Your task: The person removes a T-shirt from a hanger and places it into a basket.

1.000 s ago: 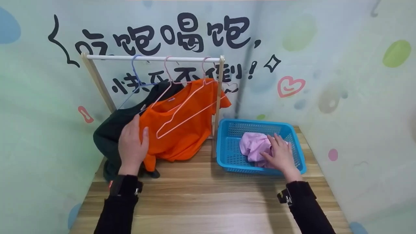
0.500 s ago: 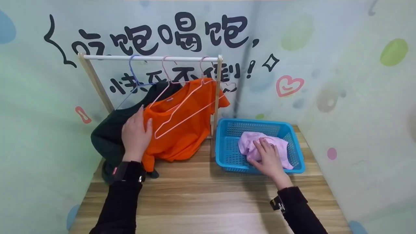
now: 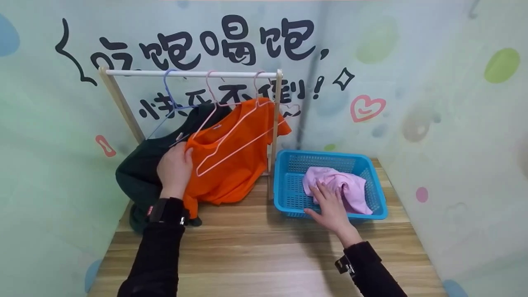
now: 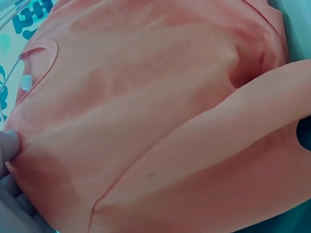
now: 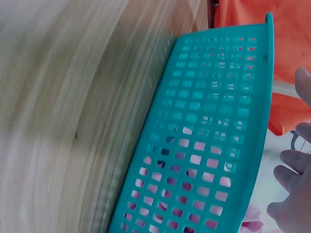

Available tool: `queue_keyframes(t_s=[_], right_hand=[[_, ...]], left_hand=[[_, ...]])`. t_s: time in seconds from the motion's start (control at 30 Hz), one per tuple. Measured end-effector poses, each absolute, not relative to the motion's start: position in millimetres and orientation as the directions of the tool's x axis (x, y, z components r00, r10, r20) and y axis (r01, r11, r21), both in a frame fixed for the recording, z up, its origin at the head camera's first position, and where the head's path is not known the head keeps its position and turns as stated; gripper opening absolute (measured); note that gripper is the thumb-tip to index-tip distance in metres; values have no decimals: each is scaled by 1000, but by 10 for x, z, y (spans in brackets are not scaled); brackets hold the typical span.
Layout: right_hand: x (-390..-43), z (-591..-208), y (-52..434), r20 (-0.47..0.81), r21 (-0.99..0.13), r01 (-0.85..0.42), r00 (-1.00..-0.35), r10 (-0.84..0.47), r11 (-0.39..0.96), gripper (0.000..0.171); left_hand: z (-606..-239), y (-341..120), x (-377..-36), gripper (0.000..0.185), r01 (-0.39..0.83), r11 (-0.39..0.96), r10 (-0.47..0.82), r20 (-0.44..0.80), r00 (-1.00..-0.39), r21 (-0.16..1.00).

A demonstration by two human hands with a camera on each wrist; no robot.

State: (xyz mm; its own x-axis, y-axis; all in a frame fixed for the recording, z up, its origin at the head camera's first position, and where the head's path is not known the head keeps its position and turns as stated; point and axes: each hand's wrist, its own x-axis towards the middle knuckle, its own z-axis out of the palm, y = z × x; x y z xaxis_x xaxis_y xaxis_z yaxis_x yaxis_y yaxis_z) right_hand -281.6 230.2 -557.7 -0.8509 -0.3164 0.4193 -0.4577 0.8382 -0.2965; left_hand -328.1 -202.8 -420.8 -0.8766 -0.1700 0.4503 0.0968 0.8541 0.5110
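Although my left wrist view is filled almost wholly by the orange shirt (image 4: 160, 111), leaving only fingertips (image 4: 8, 145) at its left edge, I can see from the head view that my left hand (image 3: 175, 169) pinches the shirt's edge near the collar, thumb and fingers closed on the cloth. The shirt hangs from a pink hanger (image 3: 231, 136) on the white rail (image 3: 189, 74); behind it a dark garment (image 3: 140, 169) is largely covered, and I cannot make out where its lower part ends by the wall. My right wrist view is blurred over the wooden table (image 5: 58, 111) and cuts my hand off at the frame's edge, showing mostly the wall of the blue basket (image 5: 209, 145). In the head view the basket (image 3: 288, 194) stands just right of the rack's post and holds a crumpled pink cloth (image 3: 348, 187). My right hand (image 3: 330, 206) lies over the basket's near rim, fingers spread and fairly straight, touching the cloth without gripping it.
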Motion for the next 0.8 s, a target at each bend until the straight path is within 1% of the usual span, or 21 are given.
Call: queue_keyframes(t_s=[0.13, 0.2, 0.33, 0.5, 0.7, 0.8], right_hand=[[-2801, -5577, 2244, 430, -298, -466, -845, -319, 833, 72], [-2794, -5573, 2220, 436, -297, -474, -840, -324, 829, 72], [-2785, -5574, 2185, 443, -288, -483, -832, -332, 827, 72], [-2788, -5603, 2164, 452, -286, -496, -825, -341, 820, 72], [-2791, -5640, 2156, 453, -300, -490, -828, -329, 818, 71], [-2794, -5660, 2150, 459, -305, -496, -825, -330, 813, 71]], left_hand=[[-4192, -2006, -3285, 26, 69, 844, -188, 413, -891, 532], [-4188, -1996, -3285, 24, 70, 843, -193, 422, -886, 533], [-4191, -1974, -3273, 20, 97, 842, -202, 478, -855, 530], [-4160, -1957, -3231, 21, 110, 832, -238, 529, -814, 544], [-4107, -1985, -3212, 17, 159, 831, -255, 620, -742, 533], [-4163, -2023, -3188, 15, 166, 834, -255, 633, -731, 526]])
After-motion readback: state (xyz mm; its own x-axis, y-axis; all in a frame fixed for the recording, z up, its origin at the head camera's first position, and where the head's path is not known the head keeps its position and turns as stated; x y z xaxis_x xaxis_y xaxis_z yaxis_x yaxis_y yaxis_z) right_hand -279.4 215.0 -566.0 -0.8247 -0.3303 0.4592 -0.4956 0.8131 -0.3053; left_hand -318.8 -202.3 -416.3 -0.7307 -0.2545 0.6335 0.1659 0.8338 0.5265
